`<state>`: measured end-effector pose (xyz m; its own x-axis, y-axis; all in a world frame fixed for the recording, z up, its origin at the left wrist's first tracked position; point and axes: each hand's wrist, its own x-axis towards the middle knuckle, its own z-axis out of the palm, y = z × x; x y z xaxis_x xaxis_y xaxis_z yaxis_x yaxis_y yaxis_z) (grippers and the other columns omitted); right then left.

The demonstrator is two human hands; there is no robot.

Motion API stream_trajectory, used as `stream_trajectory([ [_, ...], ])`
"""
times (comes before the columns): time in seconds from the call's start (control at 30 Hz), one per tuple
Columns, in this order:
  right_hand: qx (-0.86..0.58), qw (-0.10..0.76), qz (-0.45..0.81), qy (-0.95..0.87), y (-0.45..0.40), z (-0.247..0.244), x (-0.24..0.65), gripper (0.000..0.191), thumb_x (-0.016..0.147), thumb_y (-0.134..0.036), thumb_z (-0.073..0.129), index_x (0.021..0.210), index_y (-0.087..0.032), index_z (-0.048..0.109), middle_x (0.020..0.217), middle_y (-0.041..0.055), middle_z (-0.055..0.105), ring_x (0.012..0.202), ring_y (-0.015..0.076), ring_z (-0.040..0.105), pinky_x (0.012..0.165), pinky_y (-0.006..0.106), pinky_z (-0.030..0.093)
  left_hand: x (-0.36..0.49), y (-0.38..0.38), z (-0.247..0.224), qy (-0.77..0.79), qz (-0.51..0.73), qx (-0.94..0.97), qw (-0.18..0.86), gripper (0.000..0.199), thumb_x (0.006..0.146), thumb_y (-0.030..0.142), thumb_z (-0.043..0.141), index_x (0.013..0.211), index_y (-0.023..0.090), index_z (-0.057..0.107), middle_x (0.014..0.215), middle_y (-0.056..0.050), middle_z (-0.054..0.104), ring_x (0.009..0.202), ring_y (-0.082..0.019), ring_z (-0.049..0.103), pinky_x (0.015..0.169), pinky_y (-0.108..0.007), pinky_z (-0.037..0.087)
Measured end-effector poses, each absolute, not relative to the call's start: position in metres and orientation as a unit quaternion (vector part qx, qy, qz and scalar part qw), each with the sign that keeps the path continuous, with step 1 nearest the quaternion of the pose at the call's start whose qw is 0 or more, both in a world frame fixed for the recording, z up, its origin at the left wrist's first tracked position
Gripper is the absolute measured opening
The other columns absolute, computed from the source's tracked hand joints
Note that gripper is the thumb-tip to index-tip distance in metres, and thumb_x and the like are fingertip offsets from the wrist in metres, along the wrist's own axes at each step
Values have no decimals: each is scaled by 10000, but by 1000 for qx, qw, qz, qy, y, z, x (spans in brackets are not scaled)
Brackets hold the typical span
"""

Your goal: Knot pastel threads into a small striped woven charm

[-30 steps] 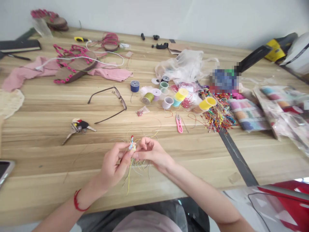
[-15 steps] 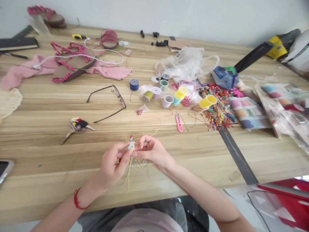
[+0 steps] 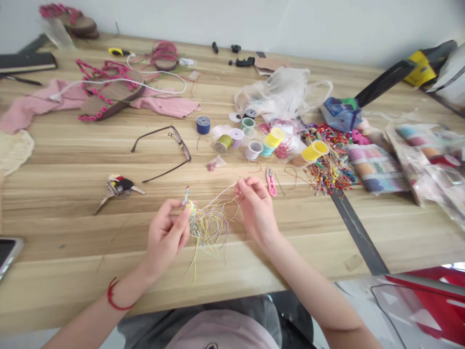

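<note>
Pinched between the thumb and fingers of my left hand [image 3: 167, 230] is a small knotted cord piece [image 3: 190, 207] in blue, yellow and white, with a red-tipped end sticking up. Many loose cord ends [image 3: 212, 225], mostly yellow and pale, fan out from it to the right over the table. My right hand [image 3: 257, 208] is closed in a pinch on a pale cord [image 3: 221, 194], which runs fairly straight back to the knotted piece. Just beyond the right hand lies a pair of pink thread snips [image 3: 271, 182].
Thread spools [image 3: 254, 150] and a white plastic bag [image 3: 279, 94] stand beyond my hands. A heap of coloured cords [image 3: 329, 165] lies to the right. Glasses [image 3: 181, 145], keys [image 3: 119, 187], a sandal [image 3: 112, 94] and a phone [image 3: 7, 254] lie to the left.
My right hand has moved away from the left, to the right and slightly up, drawing the pale cord out. My left hand has shifted slightly left, and the loose cord ends now show more.
</note>
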<state>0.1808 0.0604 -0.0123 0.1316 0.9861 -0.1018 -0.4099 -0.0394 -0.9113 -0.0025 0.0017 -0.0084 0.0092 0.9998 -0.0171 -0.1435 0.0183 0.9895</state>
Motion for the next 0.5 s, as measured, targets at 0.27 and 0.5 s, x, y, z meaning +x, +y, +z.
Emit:
stream_trajectory([
  [0.27,-494,592,284,-570,53,-13,179,152,778,-194,702,880,-253,606,1163,38,546,1181,220,486,993,407,342,-2,3,-7,461,524,443,563,160,917,395,587,946,238,572,335,133,402,251,-25,251,302,-101,207],
  [0.5,-373,463,116,-796,33,-8,167,70,865,-215,656,911,-263,637,1197,50,566,1134,230,532,990,433,346,0,0,-2,466,492,451,581,197,911,419,589,931,228,541,342,135,412,264,-25,258,310,-103,199],
])
